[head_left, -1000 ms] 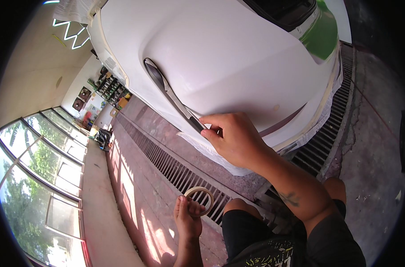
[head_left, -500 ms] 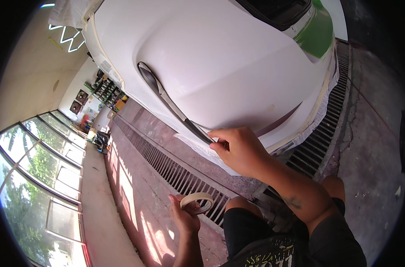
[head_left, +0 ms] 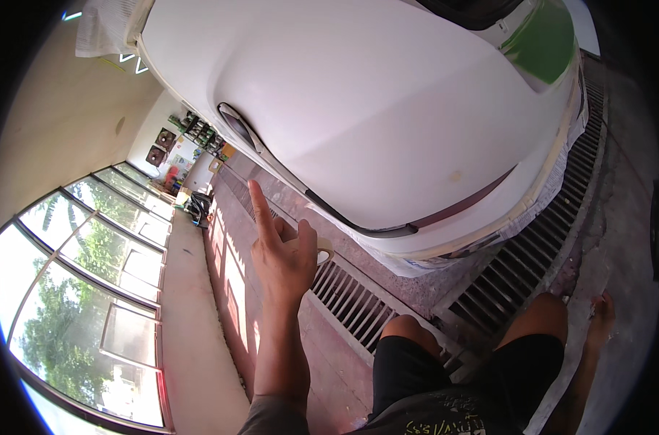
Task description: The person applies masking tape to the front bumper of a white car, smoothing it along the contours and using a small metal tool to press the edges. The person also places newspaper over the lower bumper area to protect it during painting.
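Note:
My left hand (head_left: 284, 261) is raised in front of the car's lower edge, its index finger pointing up. A roll of masking tape (head_left: 328, 251) sits in its curled fingers, partly hidden behind the hand. My right hand (head_left: 601, 319) hangs low at the far right beside my knee, away from the car. Its fingers look curled; whether a small pale bit is in them is hard to make out. The white car body panel (head_left: 358, 109) fills the top. Along its lower edge runs a dark narrow trim strip (head_left: 329, 208), meeting a maroon strip (head_left: 467, 199).
Paper masking (head_left: 489, 243) lines the panel's lower rim, and green covering (head_left: 543, 43) lies at the upper right. Floor drain grates (head_left: 351, 301) run beneath and beside the car. Windows (head_left: 90, 290) line the left wall; shelves (head_left: 199, 134) stand at the back.
My right hand has left the trim's end and dropped to the far right. My left hand has risen toward the panel with the tape roll. The view has shifted slightly.

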Action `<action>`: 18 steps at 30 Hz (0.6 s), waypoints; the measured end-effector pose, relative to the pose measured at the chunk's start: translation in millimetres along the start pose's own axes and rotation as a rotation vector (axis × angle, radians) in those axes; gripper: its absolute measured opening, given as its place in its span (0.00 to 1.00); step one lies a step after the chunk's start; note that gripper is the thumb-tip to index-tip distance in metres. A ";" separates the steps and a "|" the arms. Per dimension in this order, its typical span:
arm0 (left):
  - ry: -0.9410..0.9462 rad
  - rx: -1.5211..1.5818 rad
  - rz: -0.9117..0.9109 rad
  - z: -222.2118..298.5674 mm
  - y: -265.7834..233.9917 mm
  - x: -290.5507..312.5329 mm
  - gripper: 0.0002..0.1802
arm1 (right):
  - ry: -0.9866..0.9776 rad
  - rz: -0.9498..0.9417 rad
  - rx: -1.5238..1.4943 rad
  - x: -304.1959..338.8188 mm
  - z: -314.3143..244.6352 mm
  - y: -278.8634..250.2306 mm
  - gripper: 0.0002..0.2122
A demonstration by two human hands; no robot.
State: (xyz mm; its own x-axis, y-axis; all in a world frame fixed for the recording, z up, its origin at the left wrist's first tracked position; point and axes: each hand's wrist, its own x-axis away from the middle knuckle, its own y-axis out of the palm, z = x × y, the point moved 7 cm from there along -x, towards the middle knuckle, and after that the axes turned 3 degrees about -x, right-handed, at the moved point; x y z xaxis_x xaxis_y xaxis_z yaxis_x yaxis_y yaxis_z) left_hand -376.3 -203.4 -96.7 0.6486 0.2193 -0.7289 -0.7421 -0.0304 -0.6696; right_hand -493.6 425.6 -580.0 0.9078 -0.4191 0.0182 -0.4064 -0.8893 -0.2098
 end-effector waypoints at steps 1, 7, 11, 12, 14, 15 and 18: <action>0.033 -0.026 0.005 8.1 -2.1 -5.3 0.53 | 0.040 -0.048 0.150 -14.1 77.5 -19.4 0.15; 0.068 -0.086 0.035 8.6 7.6 -28.0 0.54 | 0.078 -0.070 0.680 23.2 311.2 -87.0 0.06; -0.013 -0.223 -0.074 12.7 13.5 -35.7 0.56 | 0.163 -0.132 0.788 43.7 335.1 -82.4 0.10; -0.029 -0.245 -0.097 11.2 15.3 -34.7 0.59 | 0.144 -0.146 0.818 41.8 343.5 -84.0 0.12; -0.072 -0.249 -0.129 5.8 19.6 -32.9 0.61 | 0.135 -0.217 0.842 39.9 362.9 -90.2 0.16; -0.088 -0.249 -0.146 5.2 23.5 -32.8 0.62 | 0.146 -0.270 0.833 40.0 367.6 -92.7 0.17; -0.034 -0.149 -0.166 8.1 28.2 -32.3 0.63 | 0.319 -0.336 0.830 31.7 378.0 -100.8 0.21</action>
State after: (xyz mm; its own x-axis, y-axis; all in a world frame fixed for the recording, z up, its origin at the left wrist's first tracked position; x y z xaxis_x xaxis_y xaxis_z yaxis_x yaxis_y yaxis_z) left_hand -419.6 -203.4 -90.9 0.7519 0.2663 -0.6031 -0.5906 -0.1345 -0.7957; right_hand -384.5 571.1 -927.8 0.8425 -0.3043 0.4446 0.1862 -0.6099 -0.7703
